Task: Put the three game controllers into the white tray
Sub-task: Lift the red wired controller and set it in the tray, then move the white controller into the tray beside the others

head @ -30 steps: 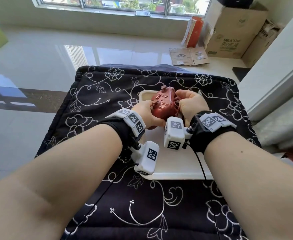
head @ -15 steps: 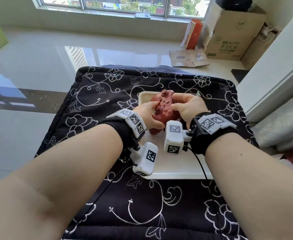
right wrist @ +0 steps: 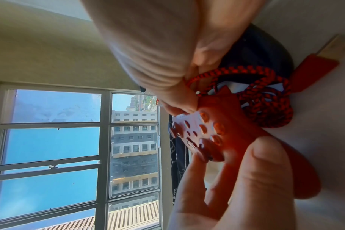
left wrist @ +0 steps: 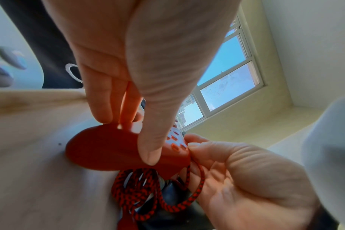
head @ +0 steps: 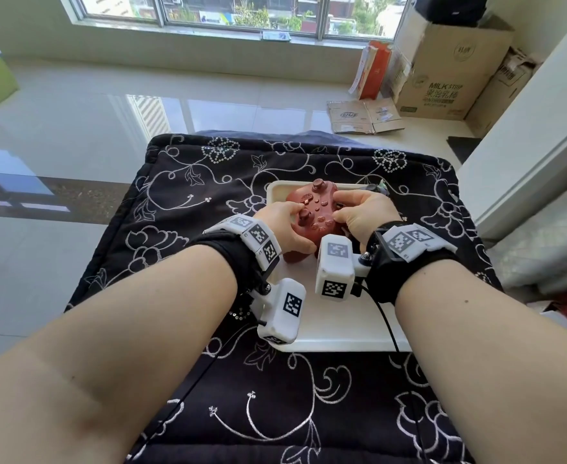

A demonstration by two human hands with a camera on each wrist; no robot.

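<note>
The red controller [head: 312, 209] is gripped by both hands, left hand [head: 284, 226] and right hand [head: 364, 214], over the white tray [head: 342, 326]; release is needed next

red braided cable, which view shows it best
The right wrist view: the red braided cable lies bunched beside the red controller, lit and unblocked. The left wrist view shows its loops under the controller, partly behind the right hand. In the head view, the hands hide it.
</note>
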